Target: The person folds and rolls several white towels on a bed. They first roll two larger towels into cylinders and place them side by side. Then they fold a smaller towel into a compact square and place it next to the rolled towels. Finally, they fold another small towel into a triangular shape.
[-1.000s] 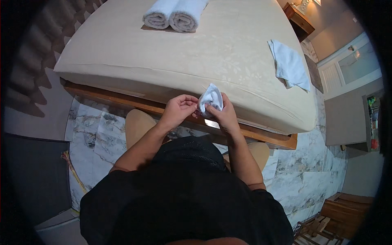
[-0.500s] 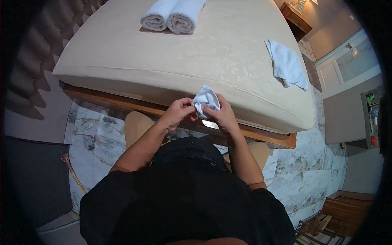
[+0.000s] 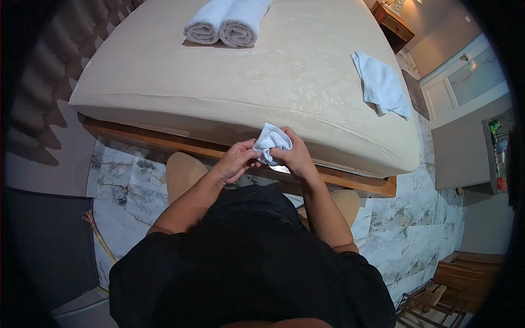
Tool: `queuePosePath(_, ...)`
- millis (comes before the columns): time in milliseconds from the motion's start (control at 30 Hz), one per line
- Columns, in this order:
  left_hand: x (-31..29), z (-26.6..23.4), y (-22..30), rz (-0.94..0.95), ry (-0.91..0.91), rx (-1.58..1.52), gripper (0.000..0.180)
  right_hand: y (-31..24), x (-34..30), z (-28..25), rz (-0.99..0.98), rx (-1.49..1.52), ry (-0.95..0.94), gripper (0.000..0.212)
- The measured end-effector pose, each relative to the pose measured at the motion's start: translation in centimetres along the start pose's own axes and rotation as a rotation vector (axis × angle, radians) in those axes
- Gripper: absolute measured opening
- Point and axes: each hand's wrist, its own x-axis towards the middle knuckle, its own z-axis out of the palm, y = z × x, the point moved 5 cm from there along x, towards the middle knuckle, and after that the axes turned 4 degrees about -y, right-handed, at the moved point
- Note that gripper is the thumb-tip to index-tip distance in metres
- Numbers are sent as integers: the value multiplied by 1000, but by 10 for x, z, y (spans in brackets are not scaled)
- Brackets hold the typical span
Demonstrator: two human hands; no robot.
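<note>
Both hands closed on a small white cloth (image 3: 272,141): left hand (image 3: 236,162), right hand (image 3: 296,154), held over the near edge of the bed (image 3: 229,93). Bed mostly open; two rolled towels (image 3: 227,23) far, flat white cloth (image 3: 381,84) far right.

The wide cream bed (image 3: 262,76) top lies mostly bare ahead of the left hand (image 3: 236,160) and right hand (image 3: 295,154), which meet at its near edge around a small white cloth (image 3: 272,141). Open room stretches across the middle of the bed. Two rolled white towels (image 3: 227,23) sit side by side at the far edge, well apart from the hands. A flat white cloth (image 3: 380,83) lies near the right edge. Below the mattress, the wooden bed frame (image 3: 164,143) juts out just in front of the person's knees, narrowing the gap over the marble floor (image 3: 128,186).
</note>
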Motion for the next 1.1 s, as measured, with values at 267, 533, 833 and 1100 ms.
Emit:
queuePosePath(267, 3, 9, 6, 62, 43, 68, 30, -8, 5, -2, 17, -114, 46, 39)
queuePosePath(533, 5, -4, 13, 63, 111, -84, 17, -22, -7, 12, 106, 263, -77, 44)
queuePosePath(833, 8, -4, 10, 25, 87, -44, 20, -13, -8, -1, 91, 142, -69, 49)
queuePosePath(1100, 8, -1, 0, 8, 75, 38, 14, 7, 2, -13, 28, -37, 45, 33)
